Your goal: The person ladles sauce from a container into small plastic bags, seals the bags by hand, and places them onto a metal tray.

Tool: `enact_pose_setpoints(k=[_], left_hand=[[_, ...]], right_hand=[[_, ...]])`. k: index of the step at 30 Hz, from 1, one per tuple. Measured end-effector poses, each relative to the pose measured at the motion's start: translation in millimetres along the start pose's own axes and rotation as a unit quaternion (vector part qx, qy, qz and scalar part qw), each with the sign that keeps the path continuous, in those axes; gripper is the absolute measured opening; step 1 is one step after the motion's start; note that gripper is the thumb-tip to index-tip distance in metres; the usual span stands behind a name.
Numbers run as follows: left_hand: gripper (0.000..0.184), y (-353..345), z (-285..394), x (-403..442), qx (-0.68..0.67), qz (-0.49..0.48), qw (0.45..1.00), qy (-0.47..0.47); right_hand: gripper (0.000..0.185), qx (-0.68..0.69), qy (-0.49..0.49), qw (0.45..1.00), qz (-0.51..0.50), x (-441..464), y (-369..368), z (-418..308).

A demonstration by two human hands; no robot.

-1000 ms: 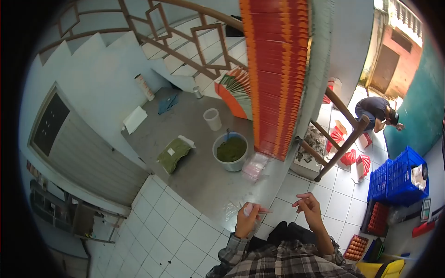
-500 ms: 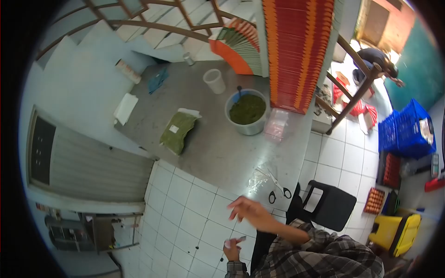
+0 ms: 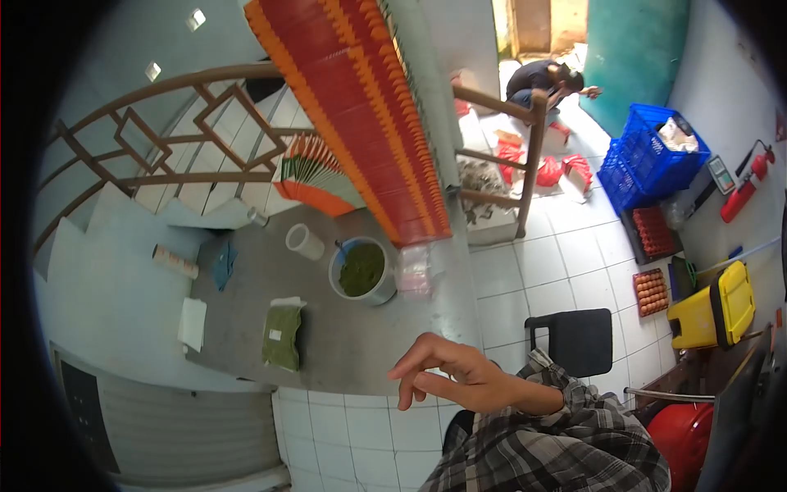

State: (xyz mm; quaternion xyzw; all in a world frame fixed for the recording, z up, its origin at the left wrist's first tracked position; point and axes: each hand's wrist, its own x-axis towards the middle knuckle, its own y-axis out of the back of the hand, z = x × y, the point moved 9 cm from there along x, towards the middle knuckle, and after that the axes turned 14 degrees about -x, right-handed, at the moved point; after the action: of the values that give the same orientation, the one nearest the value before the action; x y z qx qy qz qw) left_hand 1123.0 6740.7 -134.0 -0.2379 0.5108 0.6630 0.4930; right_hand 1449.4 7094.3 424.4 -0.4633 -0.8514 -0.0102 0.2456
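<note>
My right hand [image 3: 449, 373] is raised over the near edge of the metal table [image 3: 238, 324], palm turned down. Its fingers are loosely bent and apart, and nothing is held in them. Farther in on the tabletop stands a tub of green paste [image 3: 361, 271], with a utensil handle leaning at its rim. Beside that tub lie clear and pinkish plastic bags [image 3: 415, 271]. A flat packet of green filling [image 3: 283, 336] with a white label rests to the left. My left hand is out of view. Scissors cannot be seen in this view.
A white plastic cup [image 3: 305, 242] stands behind the tub. Tall red-and-orange stacked packaging [image 3: 352, 107] rises at the table's back. On the right are a black stool [image 3: 580, 340], an egg tray [image 3: 652, 293], blue crates [image 3: 648, 156] and a crouching person [image 3: 537, 82].
My view has swung to the right, so the table sits farther left. My left hand has dropped out of sight, and the scissors no longer show. My right hand stays open.
</note>
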Motion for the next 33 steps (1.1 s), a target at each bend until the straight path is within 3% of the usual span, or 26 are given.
enact_pose_setpoints(k=[8, 10, 14, 17, 20, 23, 26, 29, 33], left_hand=[[0.027, 76.5, 187.0, 115.4, -0.085, 0.024, 0.98, -0.177], [0.027, 69.6, 223.1, 150.7, -0.004, -0.059, 0.984, -0.17], [0.027, 47.6, 287.4, 172.2, 0.131, -0.158, 0.946, -0.253], [0.027, 41.5, 296.8, 173.7, 0.248, -0.211, 0.897, -0.3], [0.027, 19.4, 293.2, 162.6, 0.387, -0.264, 0.814, -0.343], [0.027, -21.2, 272.5, 132.6, 0.539, -0.3, 0.691, -0.377], [0.027, -68.3, 220.4, 81.7, 0.664, -0.317, 0.539, -0.41], [0.027, -110.5, 133.2, 18.2, 0.746, -0.324, 0.38, -0.441], [0.027, -142.1, -37.2, -61.9, 0.799, -0.335, 0.133, -0.482]], right_hand=[[0.021, -0.135, 0.098, 0.985, 0.051, -42.4, -57.9, -105.6], [0.02, -0.15, 0.116, 0.978, 0.083, -62.5, -94.8, -118.4], [0.019, -0.157, 0.231, 0.94, 0.194, -102.0, -185.7, -126.1], [0.02, -0.191, 0.31, 0.903, 0.23, -122.2, -264.9, -120.3], [0.019, -0.295, 0.277, 0.859, 0.313, -150.8, -344.3, -125.1], [0.018, -0.413, 0.234, 0.75, 0.46, -202.3, -435.2, -133.6], [0.018, -0.415, 0.211, 0.619, 0.633, -269.3, -538.4, -115.1], [0.02, -0.383, 0.255, 0.441, 0.771, -339.8, -660.2, -82.0], [0.02, -0.408, 0.214, 0.171, 0.871, -391.4, -838.3, -10.6]])
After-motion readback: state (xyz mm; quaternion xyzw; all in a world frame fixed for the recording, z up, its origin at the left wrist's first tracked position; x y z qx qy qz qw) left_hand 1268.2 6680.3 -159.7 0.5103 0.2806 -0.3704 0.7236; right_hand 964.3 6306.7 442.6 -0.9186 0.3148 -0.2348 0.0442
